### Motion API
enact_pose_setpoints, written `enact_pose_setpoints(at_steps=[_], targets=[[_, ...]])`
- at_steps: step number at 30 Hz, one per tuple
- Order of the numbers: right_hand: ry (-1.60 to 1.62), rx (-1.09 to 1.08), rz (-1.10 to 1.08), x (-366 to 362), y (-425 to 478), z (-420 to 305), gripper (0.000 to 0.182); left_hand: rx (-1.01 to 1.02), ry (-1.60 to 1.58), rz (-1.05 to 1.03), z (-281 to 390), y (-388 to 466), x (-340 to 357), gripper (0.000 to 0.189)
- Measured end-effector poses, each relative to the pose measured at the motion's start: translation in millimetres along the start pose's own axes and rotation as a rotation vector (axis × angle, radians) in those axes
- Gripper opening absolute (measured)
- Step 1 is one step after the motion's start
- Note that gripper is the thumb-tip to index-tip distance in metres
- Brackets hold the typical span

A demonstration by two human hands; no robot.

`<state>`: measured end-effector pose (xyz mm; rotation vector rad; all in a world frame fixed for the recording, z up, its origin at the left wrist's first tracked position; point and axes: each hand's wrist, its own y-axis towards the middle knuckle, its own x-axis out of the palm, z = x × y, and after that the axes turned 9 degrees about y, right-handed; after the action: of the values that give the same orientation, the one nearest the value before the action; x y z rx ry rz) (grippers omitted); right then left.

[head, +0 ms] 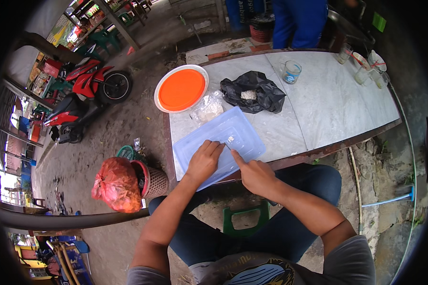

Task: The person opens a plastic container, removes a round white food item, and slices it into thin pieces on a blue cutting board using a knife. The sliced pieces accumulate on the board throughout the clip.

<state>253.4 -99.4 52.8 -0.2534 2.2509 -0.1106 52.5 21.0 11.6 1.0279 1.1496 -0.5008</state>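
A translucent blue plastic tray or lid [240, 123] lies slantwise at the table's near left corner, right before me. My left hand [207, 158] rests over it with bent fingertips pressed down; whatever is under them is hidden. My right hand [257, 175] grips what looks like a small knife [228, 145], its index finger stretched forward. Only a short bit of thin blade shows, close to the left fingertips. A few small whitish pieces [230, 139] lie on the blue plastic just beyond the blade. Behind it sits a clear plastic bag [210, 108] with pale contents.
An open black plastic bag [253, 92] holds a whitish lump [248, 94]. Left of it is an orange lid [182, 89] on a white round container. A glass mug [291, 73] and several used glasses [362, 75] stand farther right. A wastebasket [155, 181] stands beside the table.
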Motion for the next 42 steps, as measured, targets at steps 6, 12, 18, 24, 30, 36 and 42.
enact_pose_setpoints(at_steps=[6, 12, 18, 24, 30, 36, 42], targets=[[-0.020, 0.014, 0.034, 1, 1, 3, 0.079, -0.009, -0.003, 0.015, -1, -2, 2, 0.042], [-0.017, 0.046, -0.006, -17, 1, -5, 0.077, -0.015, 0.019, 0.015, 0, -2, 0, 0.040], [0.016, 0.014, 0.014, -8, 0, -3, 0.076, -0.015, 0.009, 0.024, -2, -1, 2, 0.039], [0.024, 0.008, 0.021, -6, 1, -1, 0.076, -0.010, -0.013, 0.028, -4, 1, 2, 0.038], [0.036, 0.016, 0.012, -6, 1, -2, 0.077, -0.003, -0.021, 0.015, -4, 2, 1, 0.038], [0.029, 0.019, 0.007, -6, 1, -2, 0.079, -0.005, -0.024, 0.015, -3, 1, 2, 0.039], [0.025, 0.020, 0.012, -5, 2, -3, 0.079, -0.005, -0.030, 0.019, -3, 2, 2, 0.039]])
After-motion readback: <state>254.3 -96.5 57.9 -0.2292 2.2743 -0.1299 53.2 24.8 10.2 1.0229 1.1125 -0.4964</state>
